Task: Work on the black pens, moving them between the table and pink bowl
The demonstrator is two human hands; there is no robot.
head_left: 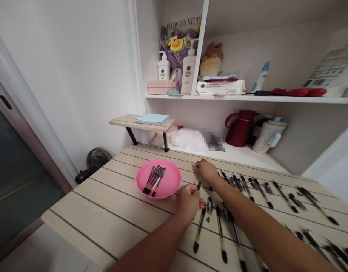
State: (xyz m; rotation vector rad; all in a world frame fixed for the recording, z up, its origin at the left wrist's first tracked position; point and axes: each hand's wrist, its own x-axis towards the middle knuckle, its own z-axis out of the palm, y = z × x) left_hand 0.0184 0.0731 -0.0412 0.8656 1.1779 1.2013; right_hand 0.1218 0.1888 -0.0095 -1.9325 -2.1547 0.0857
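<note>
My left hand (188,203) is closed around a pen part (199,184) with a dark grip, which points up from its fingers. Just beyond it, my right hand (207,170) has its fingers pinched together; what they hold, if anything, is hidden. To the left of both hands sits a pink scalloped plate (171,181) with several black-capped pens (156,179) lying side by side on it. Disassembled pen pieces lie below and to the right of my hands, among them a dark-capped refill tube (220,236) and a clear black-marked cap (209,206).
More pen parts (285,196) spread over the slatted wooden table (120,204) to the right. A small raised shelf (123,121) with blue paper (153,119) stands at the back left. Behind are a red jug (239,128) and a light tumbler (268,136).
</note>
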